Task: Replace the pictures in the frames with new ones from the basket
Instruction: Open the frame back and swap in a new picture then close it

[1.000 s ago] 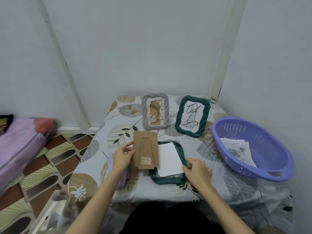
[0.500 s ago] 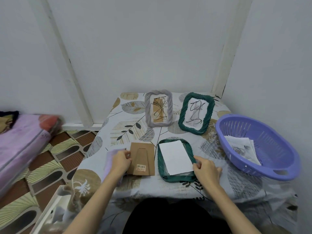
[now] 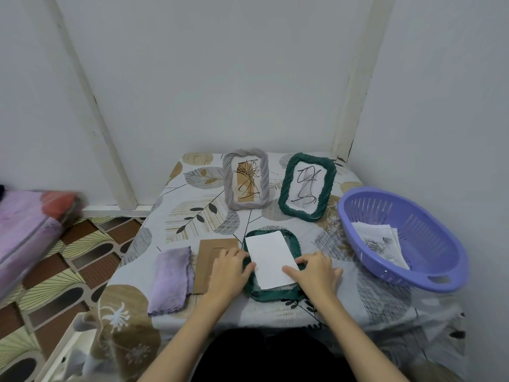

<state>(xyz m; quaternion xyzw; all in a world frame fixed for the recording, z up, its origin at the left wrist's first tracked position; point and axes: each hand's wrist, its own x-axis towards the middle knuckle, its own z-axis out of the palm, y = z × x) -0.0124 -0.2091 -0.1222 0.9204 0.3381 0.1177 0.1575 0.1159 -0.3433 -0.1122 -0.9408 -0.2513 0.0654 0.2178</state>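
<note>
On the face-down green frame (image 3: 271,292) at the near edge of the desk (image 3: 385,299), both hands work the white sheet (image 3: 269,257) that lies in its open back. The left hand (image 3: 230,268) has its fingers (image 3: 237,255) loosely bent over the frame's left rim, tips at the sheet's left edge; whether they pinch it I cannot tell. The right hand (image 3: 316,271) curls its fingers (image 3: 292,271) over the right rim, one fingertip pressing the sheet's lower right corner.

Judging from this, the sheet could crease or slide askew if one side lifts ahead of the other, and glass beneath, if any, could shift.

Left of the frame lies the brown backing (image 3: 209,260), partly under the left hand, then a purple cloth (image 3: 170,279). Beyond the frame stand a grey frame (image 3: 246,179) and a second green one (image 3: 307,187), both with drawings. Right of the frame, the basket (image 3: 429,266) holds new pictures (image 3: 381,242).
</note>
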